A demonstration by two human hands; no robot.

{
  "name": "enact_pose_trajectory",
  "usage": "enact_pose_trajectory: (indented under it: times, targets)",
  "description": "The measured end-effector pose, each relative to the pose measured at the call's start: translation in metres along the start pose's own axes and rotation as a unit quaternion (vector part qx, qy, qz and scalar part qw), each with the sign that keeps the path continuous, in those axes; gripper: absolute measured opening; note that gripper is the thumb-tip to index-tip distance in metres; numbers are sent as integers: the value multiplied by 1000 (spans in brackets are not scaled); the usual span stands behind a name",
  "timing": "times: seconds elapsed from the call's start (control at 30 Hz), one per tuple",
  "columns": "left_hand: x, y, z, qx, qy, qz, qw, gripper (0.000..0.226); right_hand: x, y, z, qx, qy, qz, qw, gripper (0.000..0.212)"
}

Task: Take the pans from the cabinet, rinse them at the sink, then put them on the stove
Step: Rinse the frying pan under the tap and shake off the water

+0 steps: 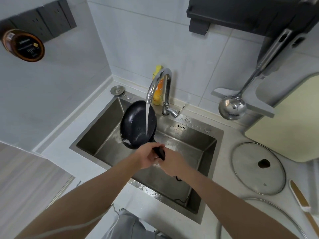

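A small black frying pan (136, 124) is held tilted over the steel sink (96, 142), its inside facing me. Water runs from the chrome faucet (159, 83) straight onto the pan's inner surface and pools white at its lower rim. My left hand (146, 156) and my right hand (172, 163) both grip the pan's black handle (160, 152), left in front, right just behind it. The stove and the cabinet are out of view.
A yellow dish-soap bottle (158, 94) stands behind the faucet. A steel ladle (232, 107) hangs at the right above the counter. A glass lid (257, 168) lies flat right of the sink beside a cream cutting board (293, 125). A wooden-handled utensil (302, 202) lies at the far right.
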State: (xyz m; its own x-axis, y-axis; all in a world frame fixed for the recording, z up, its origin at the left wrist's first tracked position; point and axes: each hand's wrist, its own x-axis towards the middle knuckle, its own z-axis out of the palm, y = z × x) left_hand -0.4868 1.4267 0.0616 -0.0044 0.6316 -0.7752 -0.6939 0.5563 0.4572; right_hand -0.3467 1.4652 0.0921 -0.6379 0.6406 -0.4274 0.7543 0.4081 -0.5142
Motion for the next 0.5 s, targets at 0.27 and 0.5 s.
enact_pose_trajectory:
  times: [0.27, 0.5]
  targets:
    - [10, -29, 3, -2, 27, -21, 999, 25, 2, -13, -50, 355, -241, 205, 880, 17]
    - [12, -36, -9, 94, 132, 65, 985, 29, 0, 21, -9, 511, -299, 193, 782, 19]
